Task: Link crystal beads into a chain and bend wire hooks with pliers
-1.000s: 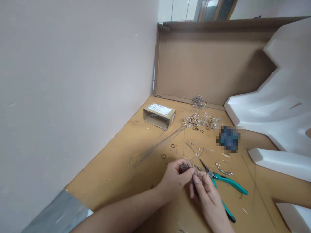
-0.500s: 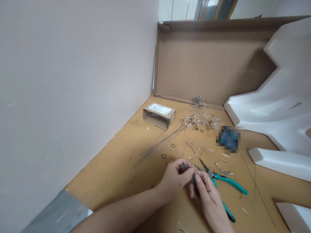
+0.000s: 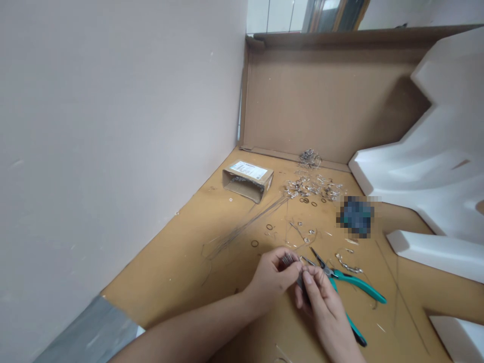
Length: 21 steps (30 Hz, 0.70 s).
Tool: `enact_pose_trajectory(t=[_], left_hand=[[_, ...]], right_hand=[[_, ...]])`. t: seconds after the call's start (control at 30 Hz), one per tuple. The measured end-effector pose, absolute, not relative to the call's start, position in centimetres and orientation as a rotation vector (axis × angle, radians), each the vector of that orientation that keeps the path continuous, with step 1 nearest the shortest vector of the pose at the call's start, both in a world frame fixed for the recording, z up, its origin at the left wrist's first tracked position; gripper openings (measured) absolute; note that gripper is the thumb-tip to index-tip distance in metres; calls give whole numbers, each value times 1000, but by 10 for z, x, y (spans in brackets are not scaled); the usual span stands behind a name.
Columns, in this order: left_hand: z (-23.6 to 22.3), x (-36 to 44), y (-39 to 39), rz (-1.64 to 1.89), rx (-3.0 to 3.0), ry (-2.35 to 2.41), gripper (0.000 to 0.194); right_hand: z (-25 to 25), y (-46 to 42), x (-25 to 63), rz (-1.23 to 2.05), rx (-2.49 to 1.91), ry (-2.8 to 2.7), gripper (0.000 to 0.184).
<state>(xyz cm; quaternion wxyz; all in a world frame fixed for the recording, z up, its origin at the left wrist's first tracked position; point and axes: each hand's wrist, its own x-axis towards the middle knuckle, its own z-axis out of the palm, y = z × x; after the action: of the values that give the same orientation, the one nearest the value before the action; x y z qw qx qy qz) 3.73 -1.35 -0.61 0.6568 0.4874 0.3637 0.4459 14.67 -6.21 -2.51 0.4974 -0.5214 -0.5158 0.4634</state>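
My left hand (image 3: 273,276) is closed, thumb and fingers pinching a dark, ridged metal piece (image 3: 289,259) that looks like a tight wire coil. Against its fingertips, my right hand (image 3: 324,298) is closed too, gripping the lower end of the same piece. Most of the piece is hidden by the fingers. Needle-nose pliers (image 3: 361,287) with green handles lie just right of my right hand, jaws apart and partly covered by it. A short metal chain (image 3: 348,266) rests beyond the pliers.
Thin straight wires (image 3: 247,224) lie left of a pile of small metal parts (image 3: 310,186). An open small cardboard box (image 3: 266,181) stands near the left wall (image 3: 132,126). Loose dark rings (image 3: 254,243) are scattered about. White moulded foam (image 3: 434,252) borders the right; a blurred dark object (image 3: 356,217) sits nearby.
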Motion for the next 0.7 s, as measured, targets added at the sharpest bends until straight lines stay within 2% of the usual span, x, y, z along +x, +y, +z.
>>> enact_pose_trajectory(t=[0.33,0.7], left_hand=[[-8,37,-13,999,1106,817,22],[-9,37,-13,1005,1150,841,18]], right_hand=[[-23,-61,145,1091,-1271,-1269,26],[-24,-62,145,1100,-1284,-1243,25]])
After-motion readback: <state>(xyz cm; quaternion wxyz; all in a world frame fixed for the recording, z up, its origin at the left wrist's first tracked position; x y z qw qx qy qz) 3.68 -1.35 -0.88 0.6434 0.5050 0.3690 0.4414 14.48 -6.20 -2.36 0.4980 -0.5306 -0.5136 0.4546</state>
